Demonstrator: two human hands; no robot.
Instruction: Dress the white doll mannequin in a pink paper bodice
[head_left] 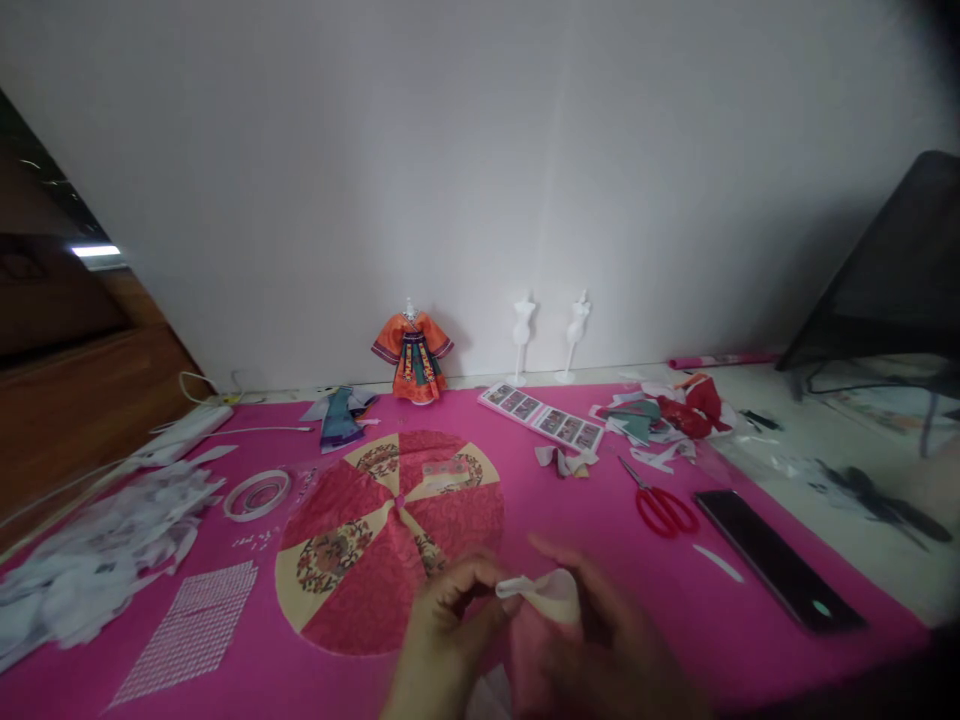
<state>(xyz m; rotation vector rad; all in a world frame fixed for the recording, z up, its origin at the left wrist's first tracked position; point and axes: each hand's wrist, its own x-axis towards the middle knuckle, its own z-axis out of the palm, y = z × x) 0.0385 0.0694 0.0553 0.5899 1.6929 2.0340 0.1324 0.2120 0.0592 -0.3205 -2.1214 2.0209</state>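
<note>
My left hand (457, 620) pinches the edge of a small piece of pink and cream fabric (551, 598) between thumb and fingers. On the other side, my right hand (611, 640) has its fingers around the same fabric, with the index finger stretched forward. The top edge of the cloth is folded into a white-cream loop, and its pink part hangs down between both hands. Just beyond lies a round skirt-like panel (360, 600) of alternating red and patterned cream wedges, with a hole at its centre. Its near right part is hidden behind my left hand.
Red-handled scissors (664, 510) and a dark flat case (780, 560) lie to the right. White scraps (112, 550) and a sheet of small beads (195, 625) are at left. Along the wall stand a dressed mini mannequin (415, 355), two bare white ones (523, 335) and fabric scraps (667, 415).
</note>
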